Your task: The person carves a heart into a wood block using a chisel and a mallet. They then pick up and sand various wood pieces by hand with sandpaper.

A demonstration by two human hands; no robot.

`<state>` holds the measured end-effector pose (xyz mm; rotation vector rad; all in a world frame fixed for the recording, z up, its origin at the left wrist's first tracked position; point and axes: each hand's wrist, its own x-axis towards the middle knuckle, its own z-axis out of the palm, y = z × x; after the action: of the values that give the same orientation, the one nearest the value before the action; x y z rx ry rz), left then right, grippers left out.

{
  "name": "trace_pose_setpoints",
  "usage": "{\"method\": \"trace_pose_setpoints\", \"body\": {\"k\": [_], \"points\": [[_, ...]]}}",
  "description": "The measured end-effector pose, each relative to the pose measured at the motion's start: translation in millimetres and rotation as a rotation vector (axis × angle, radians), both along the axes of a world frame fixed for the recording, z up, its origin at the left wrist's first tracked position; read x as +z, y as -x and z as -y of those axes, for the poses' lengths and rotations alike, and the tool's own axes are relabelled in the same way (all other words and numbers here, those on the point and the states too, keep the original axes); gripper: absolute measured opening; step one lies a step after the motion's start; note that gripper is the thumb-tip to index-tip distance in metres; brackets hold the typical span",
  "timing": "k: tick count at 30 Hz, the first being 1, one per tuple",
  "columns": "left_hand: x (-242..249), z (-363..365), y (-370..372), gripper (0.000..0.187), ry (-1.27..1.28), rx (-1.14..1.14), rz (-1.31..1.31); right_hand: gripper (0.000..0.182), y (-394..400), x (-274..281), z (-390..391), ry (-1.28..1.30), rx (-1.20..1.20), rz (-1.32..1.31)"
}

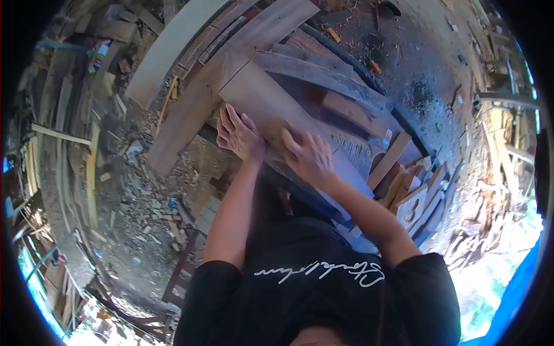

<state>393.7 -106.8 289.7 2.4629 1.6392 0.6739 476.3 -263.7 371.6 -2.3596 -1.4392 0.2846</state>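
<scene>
A flat wooden board (pixel 262 95) slants across the workbench in front of me. At its left edge lies my left hand (pixel 241 137), its fingers stretched out and the thumb toward the board. My right hand (pixel 310 154) presses on the board's face with its fingers bent. Beneath those fingertips shows a brownish patch (pixel 278 130); I cannot tell whether it is a separate piece in the hand. A wide plank (pixel 190 118) runs under the board's far end.
More planks (pixel 329 78) lie to the right of the board. Several offcuts (pixel 412 196) stand in a pile near my right elbow. A long pale board (pixel 167 55) leans at the upper left. Wood scraps (pixel 147 202) litter the ground, and stacked timber (pixel 60 115) lines the left side.
</scene>
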Motion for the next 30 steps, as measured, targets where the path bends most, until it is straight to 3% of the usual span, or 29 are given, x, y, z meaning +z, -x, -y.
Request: {"method": "trace_pose_setpoints", "body": {"k": [3,5,8,10,12,13,14,21,28,30], "points": [[2,1,2,0.051,0.064,-0.018,0.045,0.061,-8,-3,-74,-0.051,-0.036,-0.040],[4,-3,1,0.051,0.090,-0.031,0.057,0.060,-8,-6,-62,-0.124,-0.062,0.003],[19,-1,8,0.053,0.191,-0.047,0.054,0.059,3,-9,14,-0.255,-0.100,0.082],[36,11,14,0.056,0.132,-0.136,-0.030,0.049,8,16,85,-0.001,-0.140,-0.026],[32,25,23,0.060,0.043,-0.275,-0.138,0.052,12,16,143,-0.011,-0.180,0.013],[35,40,27,0.062,-0.009,-0.463,-0.221,0.052,13,20,160,-0.015,-0.185,0.013],[38,56,30,0.064,-0.063,-0.652,-0.305,0.054,14,24,174,0.042,-0.195,0.033],[35,128,44,0.070,-0.045,-0.933,-0.273,0.067,22,11,190,0.002,-0.256,0.120],[39,121,45,0.064,-0.078,-0.948,-0.283,0.070,18,15,200,-0.041,-0.272,0.034],[36,107,41,0.061,-0.081,-0.770,-0.249,0.070,14,15,199,0.000,-0.214,0.035]]}}
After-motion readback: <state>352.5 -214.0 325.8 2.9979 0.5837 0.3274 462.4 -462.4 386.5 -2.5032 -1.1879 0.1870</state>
